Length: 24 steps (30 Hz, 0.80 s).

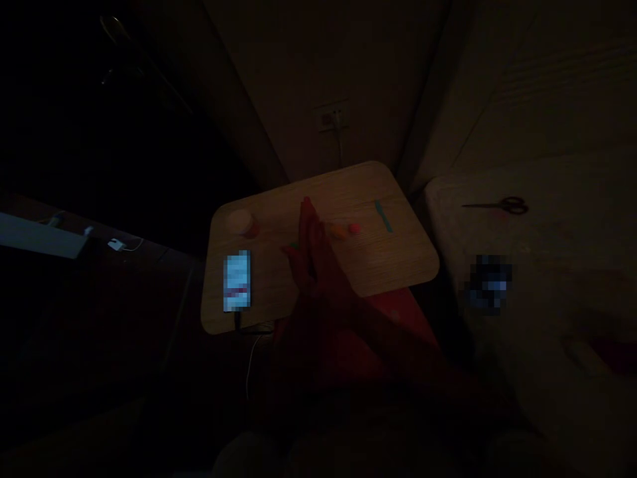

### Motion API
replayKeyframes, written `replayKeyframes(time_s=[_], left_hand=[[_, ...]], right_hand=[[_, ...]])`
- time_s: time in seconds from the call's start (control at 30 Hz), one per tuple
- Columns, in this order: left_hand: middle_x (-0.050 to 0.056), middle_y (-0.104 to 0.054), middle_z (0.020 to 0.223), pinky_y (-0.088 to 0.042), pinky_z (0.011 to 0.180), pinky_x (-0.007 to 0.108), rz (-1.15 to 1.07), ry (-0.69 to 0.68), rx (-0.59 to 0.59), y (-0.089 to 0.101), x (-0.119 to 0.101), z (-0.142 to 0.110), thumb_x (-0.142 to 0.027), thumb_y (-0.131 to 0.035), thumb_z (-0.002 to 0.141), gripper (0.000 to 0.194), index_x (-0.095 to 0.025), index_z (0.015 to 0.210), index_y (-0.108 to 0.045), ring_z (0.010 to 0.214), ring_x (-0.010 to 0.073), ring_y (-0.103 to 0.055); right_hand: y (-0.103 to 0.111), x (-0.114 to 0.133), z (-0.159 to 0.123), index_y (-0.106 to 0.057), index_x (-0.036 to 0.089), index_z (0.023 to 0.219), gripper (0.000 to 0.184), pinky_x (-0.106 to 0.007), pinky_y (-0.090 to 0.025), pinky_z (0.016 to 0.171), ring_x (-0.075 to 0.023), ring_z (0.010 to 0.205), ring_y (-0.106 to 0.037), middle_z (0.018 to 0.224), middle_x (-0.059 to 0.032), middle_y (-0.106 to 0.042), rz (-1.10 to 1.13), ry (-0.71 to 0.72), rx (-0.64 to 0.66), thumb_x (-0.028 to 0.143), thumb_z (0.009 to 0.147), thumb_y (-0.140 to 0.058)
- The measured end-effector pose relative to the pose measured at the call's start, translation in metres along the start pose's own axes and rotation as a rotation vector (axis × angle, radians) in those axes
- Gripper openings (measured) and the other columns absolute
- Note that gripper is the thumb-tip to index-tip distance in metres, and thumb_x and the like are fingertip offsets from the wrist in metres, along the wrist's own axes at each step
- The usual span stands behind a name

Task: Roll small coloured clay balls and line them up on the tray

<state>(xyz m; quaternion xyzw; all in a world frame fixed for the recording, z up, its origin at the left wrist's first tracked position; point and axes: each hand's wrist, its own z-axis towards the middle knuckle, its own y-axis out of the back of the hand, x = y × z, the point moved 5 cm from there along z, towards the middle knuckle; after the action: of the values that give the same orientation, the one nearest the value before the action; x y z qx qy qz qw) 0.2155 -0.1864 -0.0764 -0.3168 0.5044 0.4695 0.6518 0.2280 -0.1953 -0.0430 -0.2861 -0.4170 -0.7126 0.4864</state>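
Observation:
In the dim light, my left hand (300, 265) and my right hand (326, 262) are pressed palm to palm over the small table, fingers stretched forward. A bit of a small green lump (294, 245) shows by my left thumb; the rest seems hidden between the palms. Just right of my hands lie an orange lump (339, 231) and a pinkish-red lump (353, 229), their material too dark to make out. A flat teal tool (383, 216), like a plastic knife, rests farther right. To the left stands a tub with a pale lid (241, 222).
A lit phone (237, 281) with a cable lies at the wooden table's (279, 292) left. Scissors (497, 206) and a blurred dark object (490, 284) are on the pale surface at right. Behind is a wall socket (332, 118) with a plug. A red seat (398, 318) is below.

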Motion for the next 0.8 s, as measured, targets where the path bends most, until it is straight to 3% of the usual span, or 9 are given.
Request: replayKeyframes(time_s=[0.1, 0.2, 0.3, 0.43, 0.53, 0.63, 0.73, 0.8], left_hand=[[0.001, -0.030, 0.172, -0.032, 0.128, 0.054, -0.015, -0.056, -0.087, -0.008, -0.001, -0.010, -0.079, -0.003, 0.094, 0.087, -0.032, 0.165, -0.024, 0.165, 0.0307, -0.010], [0.000, -0.035, 0.170, -0.038, 0.125, 0.052, -0.034, -0.042, -0.070, -0.004, 0.003, -0.006, -0.077, 0.010, 0.091, 0.092, -0.034, 0.165, -0.024, 0.162, 0.0293, -0.023], [0.000, -0.049, 0.161, -0.048, 0.119, 0.045, -0.059, 0.015, 0.026, 0.006, 0.007, 0.003, -0.080, 0.003, 0.093, 0.088, -0.038, 0.160, -0.034, 0.156, 0.0259, -0.038], [0.009, -0.056, 0.154, -0.044, 0.123, 0.042, -0.201, 0.073, 0.029, 0.009, 0.003, -0.001, -0.081, 0.007, 0.089, 0.097, -0.030, 0.155, -0.042, 0.157, 0.0254, -0.037], [0.011, -0.054, 0.155, -0.040, 0.127, 0.044, -0.281, 0.017, 0.028, 0.000, -0.006, -0.009, -0.087, -0.002, 0.087, 0.098, -0.027, 0.154, -0.042, 0.158, 0.0282, -0.033], [0.013, -0.051, 0.157, -0.037, 0.128, 0.046, -0.273, -0.014, 0.028, -0.008, -0.005, -0.013, -0.086, -0.022, 0.091, 0.089, -0.026, 0.152, -0.043, 0.156, 0.0309, -0.037], [0.013, -0.059, 0.147, -0.046, 0.120, 0.045, -0.287, 0.054, -0.009, -0.004, 0.010, -0.010, -0.076, -0.039, 0.097, 0.071, -0.025, 0.144, -0.049, 0.141, 0.0293, -0.055], [0.012, -0.068, 0.129, -0.054, 0.107, 0.041, -0.324, 0.124, -0.077, 0.006, 0.023, -0.004, -0.070, -0.041, 0.101, 0.059, -0.024, 0.135, -0.055, 0.124, 0.0257, -0.065]], right_hand=[[-0.001, 0.014, -0.009, 0.027, 0.032, 0.163, 0.089, -0.055, -0.011, 0.134, -0.0280, 0.164, 0.005, 0.177, 0.0008, 0.014, 0.022, 0.039, 0.004, 0.068, 0.103, -0.029], [0.007, 0.011, -0.001, 0.022, 0.033, 0.165, 0.080, -0.056, -0.007, 0.134, -0.0277, 0.165, 0.005, 0.177, 0.0015, 0.014, 0.018, 0.064, -0.082, 0.069, 0.104, -0.014], [0.019, -0.007, 0.019, 0.007, 0.033, 0.169, 0.082, -0.059, -0.007, 0.132, -0.0300, 0.165, 0.003, 0.179, -0.0021, -0.003, -0.013, 0.014, -0.132, 0.073, 0.102, -0.019], [0.042, -0.033, 0.043, -0.014, 0.034, 0.168, 0.080, -0.062, -0.011, 0.130, -0.0332, 0.164, -0.009, 0.174, -0.0044, -0.024, 0.003, -0.033, -0.281, 0.077, 0.100, -0.017], [0.063, -0.049, 0.046, -0.032, 0.033, 0.162, 0.075, -0.059, -0.018, 0.129, -0.0314, 0.159, -0.024, 0.166, -0.0074, -0.037, -0.003, -0.066, -0.516, 0.071, 0.103, -0.007], [0.078, -0.058, 0.040, -0.044, 0.028, 0.154, 0.076, -0.056, -0.027, 0.124, -0.0294, 0.150, -0.039, 0.154, -0.0117, -0.046, -0.072, -0.095, -0.735, 0.065, 0.104, -0.001], [0.082, -0.064, 0.032, -0.049, 0.027, 0.145, 0.072, -0.055, -0.032, 0.120, -0.0297, 0.144, -0.044, 0.144, -0.0133, -0.050, -0.046, -0.125, -0.837, 0.066, 0.104, -0.005], [0.080, -0.065, 0.027, -0.053, 0.026, 0.137, 0.067, -0.054, -0.033, 0.120, -0.0295, 0.138, -0.048, 0.138, -0.0131, -0.053, 0.033, -0.131, -0.852, 0.068, 0.103, -0.013]])
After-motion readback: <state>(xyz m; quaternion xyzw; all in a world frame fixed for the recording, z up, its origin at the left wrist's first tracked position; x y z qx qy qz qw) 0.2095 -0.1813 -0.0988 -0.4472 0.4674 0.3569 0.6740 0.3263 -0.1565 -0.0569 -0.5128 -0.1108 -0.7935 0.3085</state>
